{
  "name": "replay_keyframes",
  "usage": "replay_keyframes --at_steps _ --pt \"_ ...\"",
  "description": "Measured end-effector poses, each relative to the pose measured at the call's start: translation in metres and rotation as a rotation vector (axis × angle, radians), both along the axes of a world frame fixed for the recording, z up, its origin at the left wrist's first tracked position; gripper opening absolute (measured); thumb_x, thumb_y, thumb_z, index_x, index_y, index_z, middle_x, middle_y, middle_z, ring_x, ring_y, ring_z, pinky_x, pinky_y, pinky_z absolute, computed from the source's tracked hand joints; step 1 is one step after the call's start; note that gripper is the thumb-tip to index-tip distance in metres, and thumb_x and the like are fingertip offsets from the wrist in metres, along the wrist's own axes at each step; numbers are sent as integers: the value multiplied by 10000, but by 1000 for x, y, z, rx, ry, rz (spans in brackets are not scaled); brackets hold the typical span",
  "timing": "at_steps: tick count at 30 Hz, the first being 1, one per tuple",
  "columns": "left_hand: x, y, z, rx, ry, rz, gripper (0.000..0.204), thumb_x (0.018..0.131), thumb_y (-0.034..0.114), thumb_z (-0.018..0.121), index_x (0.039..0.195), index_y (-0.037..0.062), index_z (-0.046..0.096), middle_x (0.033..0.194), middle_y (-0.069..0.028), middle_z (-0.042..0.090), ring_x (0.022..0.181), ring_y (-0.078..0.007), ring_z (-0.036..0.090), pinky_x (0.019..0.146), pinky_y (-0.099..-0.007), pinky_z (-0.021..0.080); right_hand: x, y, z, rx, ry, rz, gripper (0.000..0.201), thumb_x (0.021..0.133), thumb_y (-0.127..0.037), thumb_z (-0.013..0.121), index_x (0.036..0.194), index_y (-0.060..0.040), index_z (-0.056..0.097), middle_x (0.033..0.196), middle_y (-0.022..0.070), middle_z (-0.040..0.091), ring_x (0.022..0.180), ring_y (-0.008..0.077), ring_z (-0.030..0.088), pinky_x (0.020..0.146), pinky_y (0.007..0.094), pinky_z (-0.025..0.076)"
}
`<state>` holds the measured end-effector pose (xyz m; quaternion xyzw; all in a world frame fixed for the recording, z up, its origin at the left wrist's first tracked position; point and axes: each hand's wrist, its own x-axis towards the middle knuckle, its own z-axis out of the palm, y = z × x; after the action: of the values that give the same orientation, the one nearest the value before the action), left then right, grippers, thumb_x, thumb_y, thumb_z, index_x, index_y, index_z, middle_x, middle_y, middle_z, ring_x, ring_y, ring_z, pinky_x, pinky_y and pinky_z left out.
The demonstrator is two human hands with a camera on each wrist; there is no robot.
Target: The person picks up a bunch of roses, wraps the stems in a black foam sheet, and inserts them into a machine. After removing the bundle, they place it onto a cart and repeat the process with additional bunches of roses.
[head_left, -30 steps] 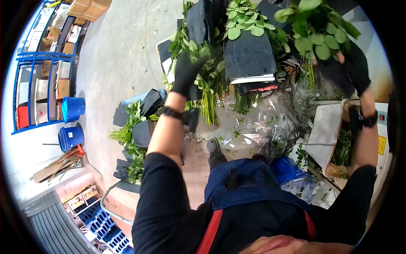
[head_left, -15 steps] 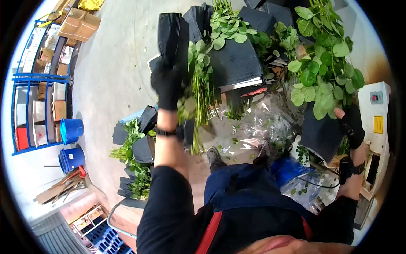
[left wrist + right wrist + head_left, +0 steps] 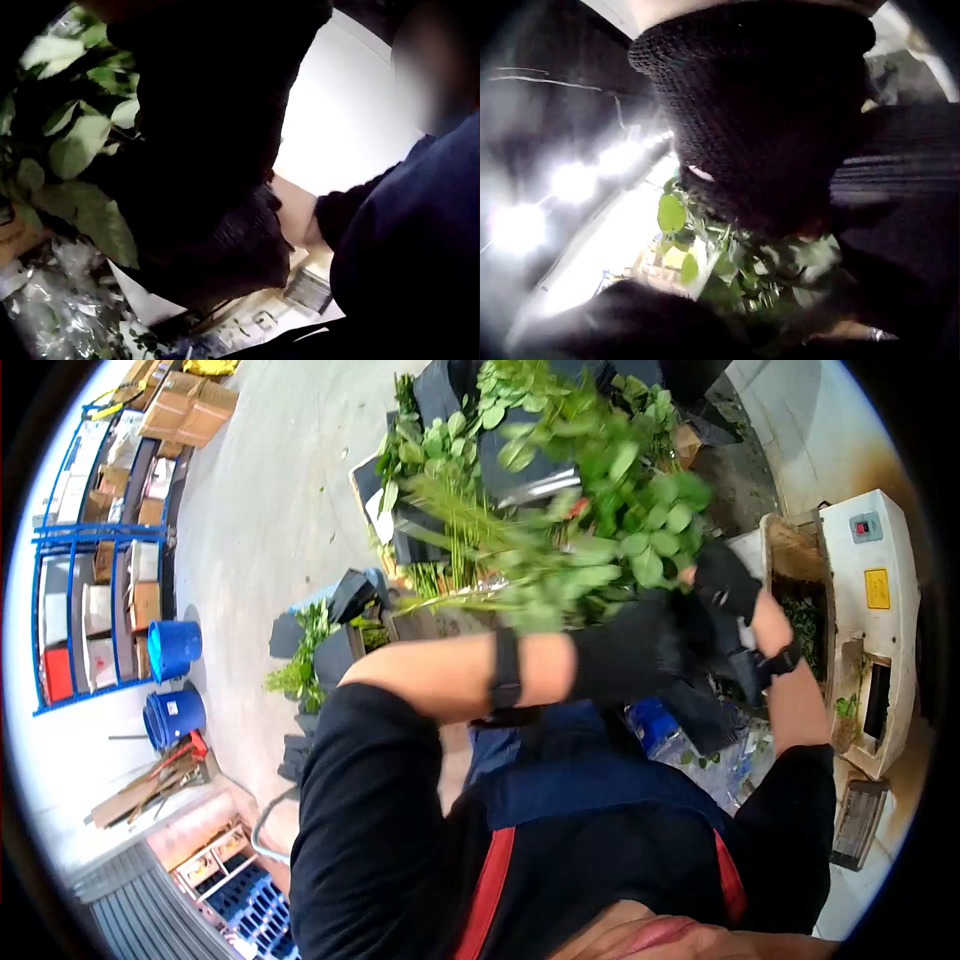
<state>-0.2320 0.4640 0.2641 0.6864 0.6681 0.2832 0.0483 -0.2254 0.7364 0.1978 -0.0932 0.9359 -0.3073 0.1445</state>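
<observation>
Both my black-gloved hands are close together in front of my body. My right hand grips a leafy green bunch with its bare thumb tip showing; in the right wrist view, leaves stick out beneath the glove. The left arm reaches across, and the left hand holds a second bunch, whose blurred stems point left. Black wrap hangs below the hands. In the left wrist view, the dark glove merges with ribbed black wrap, hiding the fingers. Any flower heads are hidden.
More black-wrapped bunches lie ahead, and others at the left. A white machine with a red switch stands at right. Crumpled clear plastic covers the floor. Blue buckets and blue shelving are far left.
My left hand went to a wrapped bunch on the left, then swung right with it to the right hand. The right hand came inward with its bunch, away from the machine.
</observation>
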Motion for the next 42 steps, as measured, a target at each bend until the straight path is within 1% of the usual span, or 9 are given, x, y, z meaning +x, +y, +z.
replay_keyframes --at_steps 8,20,23,24,26,29,34,39,42 --pt "29 -14 22 -226 -673 -455 367 882 220 599 1208 55 570 1162 -220 588 1053 -348 572 920 -415 447 180 -49 1 -30 -196 21 162 770 -128 610 870 -2 626 802 208 613 716 316 607 638 421 461" --pt "-128 -302 73 -860 -1037 898 206 868 168 600 933 -4 691 820 -61 693 728 -128 636 640 -256 524 345 -46 98 49 -326 -442 177 766 -117 603 914 -23 627 824 207 615 739 348 604 638 428 465" --pt "-197 -437 72 -921 -265 1063 172 839 224 625 847 63 686 733 -98 665 653 -154 628 559 -327 484 359 -55 104 62 -319 -513 184 765 -114 601 925 -28 627 829 206 616 745 355 604 638 430 466" --pt "-255 -537 67 -876 519 573 159 846 215 612 810 71 671 697 -141 637 643 -252 629 565 -380 481 360 -57 103 57 -308 -534 186 765 -113 601 929 -30 627 831 206 616 747 358 604 638 430 467" --pt "-276 -557 125 -1086 1196 494 240 874 259 588 712 90 640 659 -120 619 642 -294 612 548 -396 470 357 -60 98 55 -280 -564 191 764 -111 600 936 -33 627 835 206 616 751 363 603 638 432 468" --pt "-282 -475 84 -767 -365 1358 174 943 178 487 959 87 634 611 5 564 585 -178 584 499 -312 462 347 -62 91 67 -244 -580 199 763 -108 598 947 -38 627 840 206 617 756 371 603 638 434 469" --pt "-7 -164 -113 -943 -1254 -78 368 976 150 416 1317 13 436 1268 -96 524 1145 -188 500 971 -307 415 344 -56 85 128 -15 -577 194 767 -126 600 939 -48 645 848 202 622 762 377 604 633 429 473" --pt "173 47 -217 -528 -1846 -269 420 959 194 503 1327 13 412 1272 -85 537 1167 -200 502 989 -321 399 343 -40 72 106 -55 -725 195 776 -121 602 946 -43 658 867 197 633 773 379 603 650 412 485" --pt "156 117 -170 -281 -1905 -297 444 923 161 562 1324 33 422 1271 -98 540 1140 -217 525 991 -330 400 345 -15 48 71 45 -726 205 788 -96 602 972 -22 653 899 196 646 804 347 626 689 393 499"
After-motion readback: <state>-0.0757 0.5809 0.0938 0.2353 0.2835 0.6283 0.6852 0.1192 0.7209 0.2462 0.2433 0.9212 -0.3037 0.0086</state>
